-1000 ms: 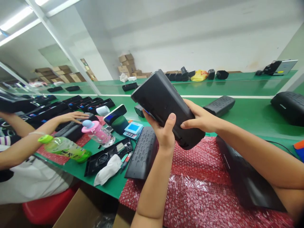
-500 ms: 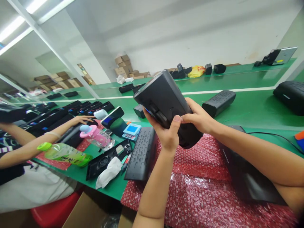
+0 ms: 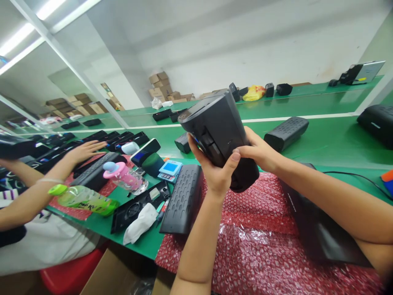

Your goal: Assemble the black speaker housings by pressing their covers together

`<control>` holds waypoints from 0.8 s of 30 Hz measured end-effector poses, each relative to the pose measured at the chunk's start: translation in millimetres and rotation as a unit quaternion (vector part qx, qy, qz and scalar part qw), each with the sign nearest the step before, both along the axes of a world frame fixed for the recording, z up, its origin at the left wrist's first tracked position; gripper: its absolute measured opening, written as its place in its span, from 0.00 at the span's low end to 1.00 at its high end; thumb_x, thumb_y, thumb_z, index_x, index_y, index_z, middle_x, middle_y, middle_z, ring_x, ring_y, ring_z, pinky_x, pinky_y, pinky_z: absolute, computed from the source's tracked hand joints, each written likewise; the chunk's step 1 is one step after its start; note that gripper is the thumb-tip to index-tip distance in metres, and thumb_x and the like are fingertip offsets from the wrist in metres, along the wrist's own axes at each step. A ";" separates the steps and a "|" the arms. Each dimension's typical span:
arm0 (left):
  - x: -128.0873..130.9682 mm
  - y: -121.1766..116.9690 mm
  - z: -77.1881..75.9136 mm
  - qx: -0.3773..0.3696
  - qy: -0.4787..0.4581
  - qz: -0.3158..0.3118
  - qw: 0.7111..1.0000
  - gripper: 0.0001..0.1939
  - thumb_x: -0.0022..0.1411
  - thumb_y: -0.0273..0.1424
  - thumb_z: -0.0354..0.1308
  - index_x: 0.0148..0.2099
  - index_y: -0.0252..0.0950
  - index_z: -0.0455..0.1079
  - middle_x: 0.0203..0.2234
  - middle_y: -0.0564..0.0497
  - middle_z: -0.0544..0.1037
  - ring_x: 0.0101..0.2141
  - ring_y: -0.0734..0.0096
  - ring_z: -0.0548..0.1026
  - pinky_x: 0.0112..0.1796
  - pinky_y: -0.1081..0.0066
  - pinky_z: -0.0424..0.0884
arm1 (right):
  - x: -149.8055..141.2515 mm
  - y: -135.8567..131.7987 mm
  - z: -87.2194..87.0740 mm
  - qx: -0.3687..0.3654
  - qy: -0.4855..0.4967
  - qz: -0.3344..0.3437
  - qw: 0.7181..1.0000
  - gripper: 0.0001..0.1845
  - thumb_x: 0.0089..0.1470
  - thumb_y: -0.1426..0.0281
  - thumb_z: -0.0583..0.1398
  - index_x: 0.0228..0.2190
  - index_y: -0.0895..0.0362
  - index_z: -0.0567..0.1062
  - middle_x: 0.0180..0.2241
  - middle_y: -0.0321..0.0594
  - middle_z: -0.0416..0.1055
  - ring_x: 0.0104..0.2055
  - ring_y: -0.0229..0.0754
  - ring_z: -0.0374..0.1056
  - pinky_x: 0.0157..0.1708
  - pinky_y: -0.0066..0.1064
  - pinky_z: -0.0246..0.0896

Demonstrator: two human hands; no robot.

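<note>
A black speaker housing (image 3: 221, 127) is held up in the air above the red bubble wrap (image 3: 254, 250), its far end tilted away from me. My left hand (image 3: 215, 170) grips its near left side, thumb up against the casing. My right hand (image 3: 259, 151) wraps round its right side. A perforated black speaker grille (image 3: 182, 198) lies flat on the wrap just left of my left forearm. Another black housing (image 3: 313, 221) lies under my right forearm.
A co-worker's hand (image 3: 82, 151) reaches over black parts at the left. A green bottle (image 3: 82, 198), a pink bottle (image 3: 124, 176), a blue calculator (image 3: 170, 169), a phone (image 3: 145, 150) and a white cloth (image 3: 139, 223) sit on the green bench (image 3: 331, 143). More speakers (image 3: 285, 132) lie beyond.
I have turned the speaker housing in my hands so its end face points more toward me and it stands steeper. The co-worker's hand has moved left and lifted.
</note>
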State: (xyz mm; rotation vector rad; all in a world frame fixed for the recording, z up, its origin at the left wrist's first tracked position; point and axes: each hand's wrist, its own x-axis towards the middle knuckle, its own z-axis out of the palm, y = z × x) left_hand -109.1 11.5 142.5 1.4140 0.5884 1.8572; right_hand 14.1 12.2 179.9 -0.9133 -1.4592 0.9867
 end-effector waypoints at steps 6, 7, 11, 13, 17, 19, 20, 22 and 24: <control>-3.9 -1.8 2.3 0.020 0.028 -0.006 0.999 0.56 0.55 0.47 0.67 0.71 0.51 0.31 0.69 0.48 0.54 0.66 0.61 0.58 0.65 0.62 0.58 | 0.3 0.4 -6.5 0.025 -0.004 -0.012 1.000 0.25 0.40 0.59 0.63 0.40 0.55 0.65 0.44 0.41 0.67 0.52 0.53 0.61 0.49 0.41 0.64; -4.8 -2.1 3.1 0.024 0.031 -0.010 0.999 0.57 0.54 0.46 0.68 0.71 0.51 0.31 0.69 0.48 0.54 0.67 0.61 0.58 0.65 0.62 0.58 | 0.7 0.6 -7.4 0.028 -0.008 -0.011 1.000 0.25 0.40 0.59 0.63 0.40 0.55 0.65 0.44 0.41 0.67 0.52 0.53 0.61 0.49 0.41 0.63; -6.0 -3.7 6.8 0.037 0.029 -0.021 0.999 0.58 0.54 0.43 0.69 0.71 0.48 0.31 0.68 0.46 0.55 0.67 0.62 0.57 0.65 0.65 0.58 | 0.1 0.1 -8.5 0.033 -0.001 -0.002 0.999 0.26 0.40 0.58 0.64 0.41 0.55 0.65 0.44 0.41 0.66 0.53 0.53 0.61 0.50 0.41 0.62; -5.0 -4.2 7.5 0.043 0.023 -0.015 0.999 0.57 0.54 0.42 0.69 0.71 0.46 0.32 0.68 0.45 0.55 0.67 0.61 0.56 0.65 0.65 0.57 | -1.7 -1.0 -7.5 0.032 0.010 -0.008 0.999 0.26 0.40 0.59 0.63 0.40 0.55 0.65 0.42 0.41 0.67 0.52 0.52 0.61 0.50 0.41 0.62; -2.4 -3.9 5.6 0.048 0.026 0.007 0.998 0.55 0.55 0.44 0.68 0.71 0.48 0.34 0.69 0.48 0.52 0.68 0.60 0.55 0.66 0.63 0.55 | -5.8 -4.4 -3.1 0.025 0.016 -0.027 0.999 0.24 0.39 0.61 0.62 0.38 0.55 0.65 0.39 0.39 0.66 0.49 0.51 0.62 0.48 0.40 0.62; -1.3 -3.7 4.3 0.047 0.026 0.012 0.998 0.54 0.55 0.45 0.67 0.71 0.50 0.34 0.70 0.49 0.50 0.68 0.59 0.55 0.66 0.61 0.55 | -7.2 -6.1 -0.3 0.022 0.013 -0.033 0.999 0.23 0.38 0.61 0.61 0.38 0.55 0.65 0.39 0.39 0.66 0.48 0.50 0.62 0.47 0.40 0.63; -0.9 -3.7 3.8 0.046 0.024 0.014 0.999 0.54 0.55 0.46 0.67 0.71 0.50 0.34 0.70 0.50 0.49 0.68 0.59 0.54 0.66 0.61 0.55 | -7.6 -6.7 0.9 0.019 0.013 -0.037 0.999 0.23 0.37 0.61 0.61 0.37 0.56 0.65 0.39 0.39 0.66 0.48 0.50 0.63 0.47 0.40 0.63; -0.5 -4.1 3.7 0.044 0.023 0.021 0.999 0.54 0.55 0.46 0.67 0.71 0.51 0.34 0.71 0.51 0.47 0.68 0.58 0.53 0.66 0.60 0.54 | -8.0 -7.2 2.5 0.009 0.019 -0.033 0.999 0.23 0.37 0.61 0.61 0.37 0.55 0.65 0.39 0.39 0.66 0.47 0.50 0.63 0.45 0.40 0.64; -0.6 -4.4 4.4 0.041 0.029 0.030 0.998 0.55 0.55 0.45 0.68 0.71 0.52 0.34 0.71 0.52 0.47 0.68 0.59 0.52 0.66 0.61 0.53 | -7.6 -6.6 2.5 0.001 0.032 -0.017 0.999 0.22 0.38 0.62 0.61 0.37 0.55 0.65 0.39 0.39 0.67 0.46 0.49 0.63 0.44 0.39 0.65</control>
